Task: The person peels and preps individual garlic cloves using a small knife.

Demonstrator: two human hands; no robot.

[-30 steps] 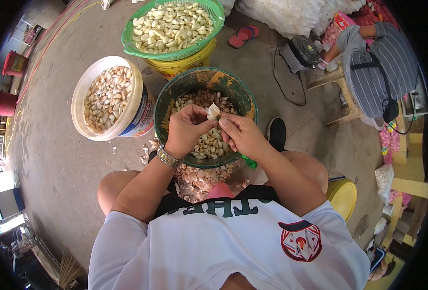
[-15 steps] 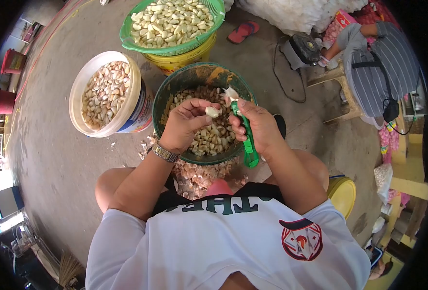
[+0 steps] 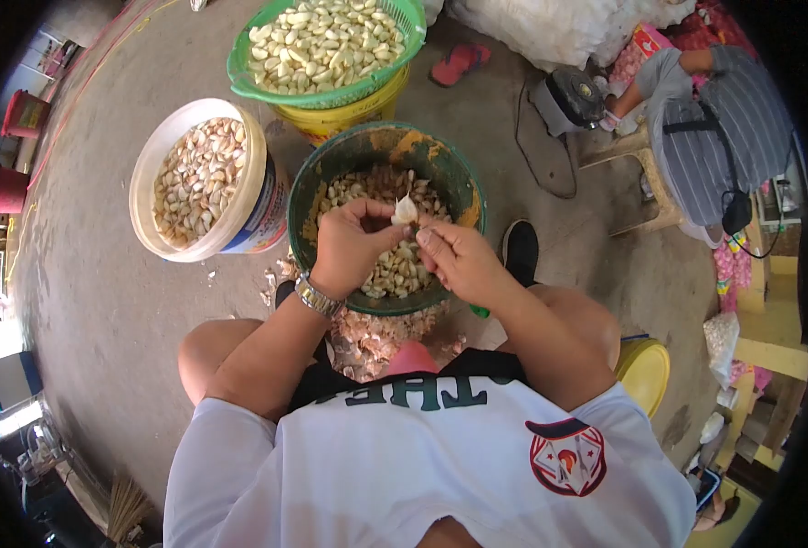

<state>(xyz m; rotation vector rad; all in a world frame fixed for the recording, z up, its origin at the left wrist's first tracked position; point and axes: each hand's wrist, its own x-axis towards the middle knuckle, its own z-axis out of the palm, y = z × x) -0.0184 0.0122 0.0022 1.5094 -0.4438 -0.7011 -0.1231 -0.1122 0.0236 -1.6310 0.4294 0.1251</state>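
Over a dark green basin [image 3: 463, 183] of garlic cloves, my two hands meet. My left hand [image 3: 353, 247], with a metal watch at the wrist, pinches a whitish garlic clove [image 3: 405, 211] whose papery tip points up. My right hand [image 3: 454, 258] touches the base of that clove with its fingertips and is closed round the green cutter [image 3: 480, 311]. Only the cutter's lower end shows below the palm; its blade is hidden. Peeled cloves [image 3: 395, 269] lie in the basin under my hands.
A white bucket [image 3: 139, 196] of unpeeled cloves stands left. Behind the basin, a green colander [image 3: 239, 78] of peeled cloves rests on a yellow bucket [image 3: 331, 119]. Garlic skins [image 3: 376, 333] lie on the floor. At right, another person [image 3: 742, 123] is beside a stool [image 3: 641, 215].
My hands have come together around a clove with its skin tip up. The peeled clove is gone from my left fingers. The cutter has turned and is mostly hidden by my right hand.
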